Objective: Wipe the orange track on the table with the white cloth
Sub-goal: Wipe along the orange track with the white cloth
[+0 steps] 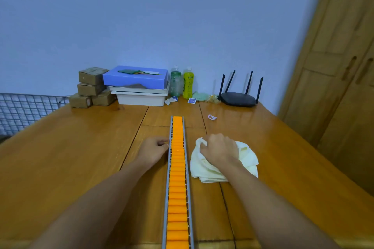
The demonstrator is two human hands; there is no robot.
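A long orange roller track in a grey metal frame runs down the middle of the wooden table, from near me toward the far wall. My left hand lies on the table against the track's left rail, fingers curled, fingertips touching the rail. To the right of the track lies a crumpled white cloth. My right hand rests on top of it and grips a bunch of it in curled fingers. The cloth sits beside the track, apart from it.
At the table's far edge stand brown cardboard boxes, a blue box on white trays, two bottles and a black router. A small pink loop lies beyond the cloth. Wooden cabinet doors rise at right.
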